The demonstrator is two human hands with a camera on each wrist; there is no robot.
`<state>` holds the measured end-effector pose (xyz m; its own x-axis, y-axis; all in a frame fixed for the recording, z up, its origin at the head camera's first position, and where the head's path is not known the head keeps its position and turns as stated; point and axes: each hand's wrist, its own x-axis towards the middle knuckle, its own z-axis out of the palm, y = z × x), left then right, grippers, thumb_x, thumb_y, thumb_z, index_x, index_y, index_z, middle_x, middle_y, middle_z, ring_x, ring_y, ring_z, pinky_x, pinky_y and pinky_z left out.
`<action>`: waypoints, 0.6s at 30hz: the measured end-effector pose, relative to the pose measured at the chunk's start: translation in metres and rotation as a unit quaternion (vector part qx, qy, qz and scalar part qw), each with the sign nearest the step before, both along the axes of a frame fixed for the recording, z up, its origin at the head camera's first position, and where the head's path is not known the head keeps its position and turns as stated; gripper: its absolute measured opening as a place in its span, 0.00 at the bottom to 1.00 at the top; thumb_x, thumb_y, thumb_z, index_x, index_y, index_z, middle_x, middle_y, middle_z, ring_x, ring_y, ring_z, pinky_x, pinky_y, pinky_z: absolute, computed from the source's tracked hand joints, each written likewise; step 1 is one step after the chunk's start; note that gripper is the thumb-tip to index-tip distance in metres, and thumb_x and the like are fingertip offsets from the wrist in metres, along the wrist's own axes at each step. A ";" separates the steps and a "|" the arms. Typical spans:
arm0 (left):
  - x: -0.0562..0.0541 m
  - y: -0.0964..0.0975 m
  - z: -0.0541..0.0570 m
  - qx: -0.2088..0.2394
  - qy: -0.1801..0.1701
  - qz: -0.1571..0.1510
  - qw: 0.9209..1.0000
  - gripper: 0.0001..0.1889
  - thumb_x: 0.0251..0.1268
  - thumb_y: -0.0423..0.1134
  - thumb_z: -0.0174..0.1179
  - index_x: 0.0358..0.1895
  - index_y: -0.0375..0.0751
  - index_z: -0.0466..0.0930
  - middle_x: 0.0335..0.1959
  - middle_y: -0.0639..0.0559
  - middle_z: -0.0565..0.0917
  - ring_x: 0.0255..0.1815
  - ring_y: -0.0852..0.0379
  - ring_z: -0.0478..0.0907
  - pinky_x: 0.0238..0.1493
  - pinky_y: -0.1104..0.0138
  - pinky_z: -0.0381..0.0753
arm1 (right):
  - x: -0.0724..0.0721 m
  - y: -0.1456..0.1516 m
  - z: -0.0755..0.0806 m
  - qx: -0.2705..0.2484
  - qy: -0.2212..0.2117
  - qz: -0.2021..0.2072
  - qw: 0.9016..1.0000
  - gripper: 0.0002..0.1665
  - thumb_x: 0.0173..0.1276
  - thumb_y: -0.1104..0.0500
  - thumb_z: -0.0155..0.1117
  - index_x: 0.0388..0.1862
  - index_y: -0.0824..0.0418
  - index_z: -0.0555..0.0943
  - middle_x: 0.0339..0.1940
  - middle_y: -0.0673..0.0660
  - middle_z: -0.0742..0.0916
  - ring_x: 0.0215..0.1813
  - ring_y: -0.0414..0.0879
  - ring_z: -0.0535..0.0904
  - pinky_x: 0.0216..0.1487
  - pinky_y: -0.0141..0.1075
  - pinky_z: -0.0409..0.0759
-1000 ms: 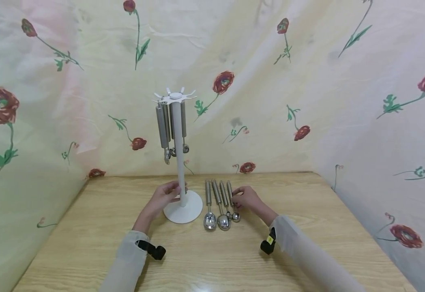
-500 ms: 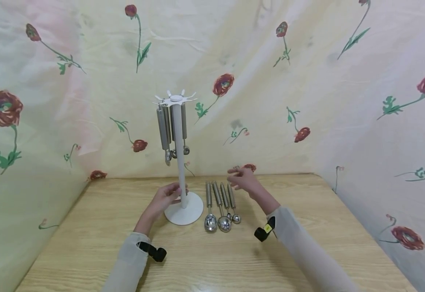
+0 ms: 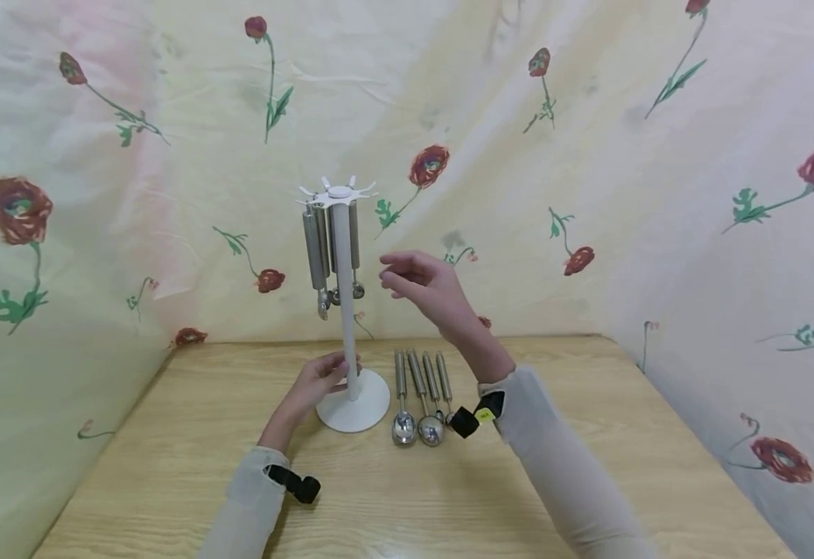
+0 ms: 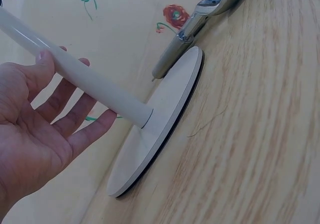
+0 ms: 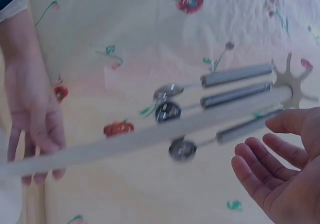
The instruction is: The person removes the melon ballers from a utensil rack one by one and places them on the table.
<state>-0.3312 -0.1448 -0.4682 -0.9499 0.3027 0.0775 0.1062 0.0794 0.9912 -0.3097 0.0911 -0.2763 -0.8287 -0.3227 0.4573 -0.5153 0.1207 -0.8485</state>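
My left hand (image 3: 314, 380) holds the post of a white utensil stand (image 3: 345, 310) just above its round base (image 3: 353, 419). In the left wrist view the thumb lies on one side of the post (image 4: 100, 86) and the fingers curl behind it. Steel-handled utensils (image 3: 314, 248) hang from the spoked top of the stand, mostly on its left and far sides. My right hand (image 3: 431, 291) is raised to the right of them, holding nothing. In the right wrist view its fingers are spread loosely near a hanging scoop-like utensil (image 5: 242, 129).
Several steel utensils lie side by side on the wooden table (image 3: 379, 505), right of the base. Among them are a spoon-like scoop (image 3: 404, 427) and a round-bowled one (image 3: 431, 429). A flowered cloth (image 3: 505, 194) stands behind and at both sides.
My right hand has left the rightmost utensil on the table and moved up and left toward the hanging ones. My left hand has stayed on the post.
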 end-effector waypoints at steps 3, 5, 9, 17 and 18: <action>-0.001 -0.001 0.000 -0.003 0.000 0.003 1.000 0.21 0.82 0.36 0.48 0.70 0.27 0.70 0.62 0.31 0.80 0.65 0.41 0.79 0.66 0.48 0.82 | 0.005 -0.017 0.011 -0.008 0.021 0.028 0.999 0.19 0.75 0.62 0.64 0.62 0.65 0.81 0.54 0.65 0.87 0.49 0.43 0.86 0.52 0.35 0.89; -0.001 0.000 -0.002 -0.001 0.000 0.003 1.000 0.21 0.82 0.36 0.48 0.69 0.27 0.70 0.62 0.32 0.80 0.65 0.41 0.79 0.66 0.48 0.82 | 0.008 -0.026 0.016 -0.009 0.031 0.039 0.999 0.20 0.74 0.63 0.64 0.63 0.65 0.80 0.55 0.65 0.88 0.52 0.45 0.86 0.54 0.37 0.89; -0.001 0.002 -0.003 0.003 -0.003 0.004 1.000 0.20 0.82 0.36 0.49 0.69 0.29 0.72 0.62 0.32 0.80 0.65 0.41 0.79 0.66 0.49 0.82 | 0.012 -0.039 0.023 -0.009 0.039 0.053 0.998 0.21 0.74 0.63 0.64 0.64 0.66 0.80 0.58 0.65 0.87 0.57 0.51 0.86 0.59 0.40 0.88; 0.000 0.000 -0.001 -0.004 0.000 -0.006 1.000 0.21 0.82 0.38 0.49 0.70 0.31 0.72 0.64 0.30 0.79 0.66 0.41 0.78 0.66 0.51 0.82 | 0.013 -0.055 0.026 0.017 0.015 0.058 0.998 0.25 0.75 0.61 0.64 0.69 0.64 0.77 0.63 0.62 0.86 0.63 0.53 0.84 0.64 0.40 0.85; 0.000 -0.001 -0.001 -0.003 0.001 -0.008 1.000 0.21 0.82 0.38 0.49 0.70 0.30 0.71 0.64 0.30 0.78 0.67 0.41 0.77 0.67 0.51 0.82 | 0.013 -0.056 0.026 0.020 0.012 0.059 0.998 0.26 0.75 0.61 0.64 0.70 0.64 0.76 0.64 0.62 0.85 0.63 0.53 0.84 0.64 0.40 0.85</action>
